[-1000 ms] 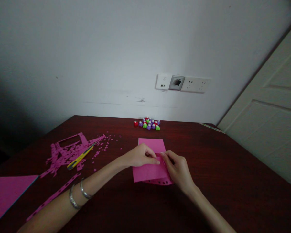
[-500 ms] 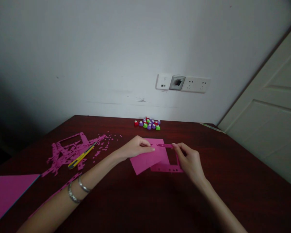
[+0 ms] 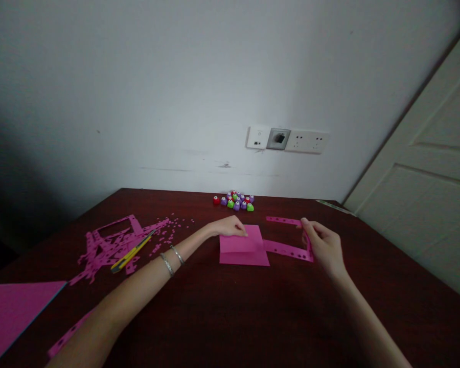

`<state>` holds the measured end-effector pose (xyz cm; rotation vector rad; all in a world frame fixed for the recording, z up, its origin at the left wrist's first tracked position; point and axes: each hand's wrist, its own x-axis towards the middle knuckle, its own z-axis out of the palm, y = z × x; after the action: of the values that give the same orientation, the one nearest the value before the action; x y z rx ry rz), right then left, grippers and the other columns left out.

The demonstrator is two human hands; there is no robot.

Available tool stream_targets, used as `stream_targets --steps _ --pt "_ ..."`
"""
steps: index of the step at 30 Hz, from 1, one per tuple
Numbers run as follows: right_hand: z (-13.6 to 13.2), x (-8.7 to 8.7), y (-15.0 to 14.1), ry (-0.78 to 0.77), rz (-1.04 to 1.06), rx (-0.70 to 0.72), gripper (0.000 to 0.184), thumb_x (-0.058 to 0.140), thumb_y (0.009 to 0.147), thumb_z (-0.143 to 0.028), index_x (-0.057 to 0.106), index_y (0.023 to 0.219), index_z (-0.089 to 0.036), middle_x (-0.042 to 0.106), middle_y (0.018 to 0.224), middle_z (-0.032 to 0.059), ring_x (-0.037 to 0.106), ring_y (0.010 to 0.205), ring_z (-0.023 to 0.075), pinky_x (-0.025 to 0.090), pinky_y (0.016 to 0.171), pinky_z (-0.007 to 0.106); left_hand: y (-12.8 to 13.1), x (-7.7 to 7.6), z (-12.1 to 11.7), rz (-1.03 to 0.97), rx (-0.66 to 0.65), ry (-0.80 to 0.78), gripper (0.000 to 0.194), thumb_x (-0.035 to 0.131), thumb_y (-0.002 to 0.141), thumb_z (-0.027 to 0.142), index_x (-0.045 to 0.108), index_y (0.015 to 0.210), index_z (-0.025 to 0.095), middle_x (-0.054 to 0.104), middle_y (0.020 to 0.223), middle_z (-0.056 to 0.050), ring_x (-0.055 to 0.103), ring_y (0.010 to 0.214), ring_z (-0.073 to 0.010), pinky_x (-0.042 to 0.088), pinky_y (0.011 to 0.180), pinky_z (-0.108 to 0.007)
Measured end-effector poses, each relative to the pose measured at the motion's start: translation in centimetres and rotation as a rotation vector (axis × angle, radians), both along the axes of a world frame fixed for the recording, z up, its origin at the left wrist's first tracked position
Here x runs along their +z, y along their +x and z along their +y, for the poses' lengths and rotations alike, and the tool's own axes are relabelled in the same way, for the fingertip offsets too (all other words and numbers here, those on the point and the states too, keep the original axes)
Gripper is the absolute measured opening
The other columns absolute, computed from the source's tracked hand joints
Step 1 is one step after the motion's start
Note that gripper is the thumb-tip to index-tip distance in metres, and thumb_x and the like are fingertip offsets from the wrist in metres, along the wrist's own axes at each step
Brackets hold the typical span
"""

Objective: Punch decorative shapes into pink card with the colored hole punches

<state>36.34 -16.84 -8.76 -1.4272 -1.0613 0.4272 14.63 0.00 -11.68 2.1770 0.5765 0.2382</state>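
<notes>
My left hand (image 3: 227,226) is closed on a small plain pink paper sheet (image 3: 235,246), pinching its upper edge. A second pink sheet (image 3: 258,259) lies on the table beneath it, partly covered. On the right, my right hand (image 3: 324,249) grips a pink paper strip frame (image 3: 285,249) punched with small holes. Its two arms point left, and its right side is partly hidden by my fingers. The frame's lower arm reaches the right edge of the lower sheet; the upper arm stands apart from both sheets.
Punched pink scraps (image 3: 109,245) with a yellow utility knife (image 3: 132,252) on them lie at left, beside tiny punched bits (image 3: 164,237). A large pink sheet (image 3: 15,312) is at the near left. Small colourful craft punches (image 3: 236,201) cluster by the wall.
My right hand has moved right, drawing the punched frame away from the sheets; its left ends now show. The small sheet in my left hand has turned straighter over the lower sheet.
</notes>
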Motion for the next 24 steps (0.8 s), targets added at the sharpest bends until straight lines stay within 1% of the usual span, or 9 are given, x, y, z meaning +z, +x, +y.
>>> stream_targets --steps 4,9,12,14,15,17,20,22,24 --pt "0.3 -0.4 0.0 0.001 0.041 0.036 0.038 0.058 0.076 -0.054 0.061 0.072 -0.016 0.042 0.046 -0.0051 0.037 0.040 0.0069 0.027 0.037 0.018 1.4 -0.7 -0.1 -0.007 0.007 0.070 0.021 0.067 0.070 0.034 0.073 0.077 0.016 0.070 0.074 -0.003 0.055 0.064 -0.0123 0.038 0.062 -0.023" --pt "0.6 -0.9 0.2 -0.005 0.046 0.064 0.037 0.057 0.077 -0.053 0.061 0.073 -0.016 0.042 0.046 -0.0051 0.037 0.040 0.0076 0.027 0.037 0.019 1.6 -0.8 -0.5 -0.053 0.094 0.270 0.021 0.069 0.067 0.031 0.072 0.079 0.014 0.070 0.077 -0.006 0.059 0.071 -0.0159 0.041 0.066 -0.025" --pt "0.6 -0.8 0.0 -0.018 -0.006 0.102 0.038 0.056 0.077 -0.052 0.060 0.069 -0.016 0.042 0.046 -0.0047 0.037 0.041 0.0075 0.028 0.038 0.020 1.3 0.3 -0.2 -0.220 0.254 0.352 0.018 0.059 0.077 0.026 0.071 0.085 0.015 0.069 0.088 -0.007 0.059 0.080 -0.0158 0.042 0.073 -0.027" --pt "0.4 -0.6 -0.6 -0.030 -0.068 0.148 0.038 0.057 0.077 -0.051 0.061 0.065 -0.016 0.043 0.046 -0.0043 0.037 0.042 0.0075 0.029 0.040 0.020 1.0 1.6 -0.2 -0.319 0.349 0.340 0.019 0.056 0.079 0.026 0.070 0.089 0.015 0.068 0.092 -0.007 0.058 0.083 -0.0150 0.042 0.076 -0.028" --pt "0.3 -0.4 -0.9 -0.036 -0.102 0.179 0.037 0.057 0.077 -0.051 0.061 0.064 -0.016 0.044 0.047 -0.0037 0.039 0.043 0.0078 0.031 0.041 0.020 0.9 2.3 -0.4 -0.343 0.349 0.315 0.021 0.058 0.078 0.028 0.069 0.090 0.015 0.068 0.092 -0.007 0.058 0.083 -0.0148 0.042 0.076 -0.028" --pt "0.1 -0.2 -1.7 -0.051 -0.156 0.253 0.036 0.058 0.077 -0.049 0.063 0.063 -0.016 0.051 0.052 -0.0016 0.044 0.047 0.0093 0.035 0.045 0.020 0.6 3.8 -1.2 -0.328 0.237 0.227 0.024 0.062 0.076 0.034 0.069 0.090 0.016 0.069 0.089 -0.006 0.059 0.080 -0.0144 0.043 0.074 -0.028" --pt "-0.2 0.0 -2.8 -0.090 -0.167 0.361 0.036 0.057 0.077 -0.050 0.067 0.067 -0.016 0.062 0.064 0.0026 0.054 0.057 0.0137 0.043 0.053 0.023 0.3 5.7 -3.2 -0.225 -0.021 0.076 0.027 0.064 0.074 0.038 0.070 0.091 0.017 0.069 0.087 -0.005 0.059 0.077 -0.0141 0.042 0.072 -0.028" --pt "-0.3 -0.1 -3.3 -0.107 -0.160 0.401 0.036 0.056 0.077 -0.050 0.068 0.070 -0.016 0.065 0.068 0.0040 0.057 0.062 0.0157 0.045 0.057 0.024 0.3 6.3 -4.5 -0.165 -0.128 0.012 0.026 0.066 0.073 0.037 0.071 0.090 0.018 0.070 0.087 -0.005 0.060 0.078 -0.0143 0.042 0.073 -0.028" --pt "-0.3 -0.2 -3.5 -0.103 -0.161 0.419 0.035 0.057 0.077 -0.049 0.069 0.071 -0.016 0.066 0.070 0.0041 0.058 0.064 0.0159 0.045 0.059 0.024 0.4 6.4 -5.5 -0.143 -0.180 -0.036 0.023 0.067 0.071 0.034 0.072 0.086 0.018 0.070 0.083 -0.005 0.060 0.076 -0.0144 0.042 0.072 -0.027"
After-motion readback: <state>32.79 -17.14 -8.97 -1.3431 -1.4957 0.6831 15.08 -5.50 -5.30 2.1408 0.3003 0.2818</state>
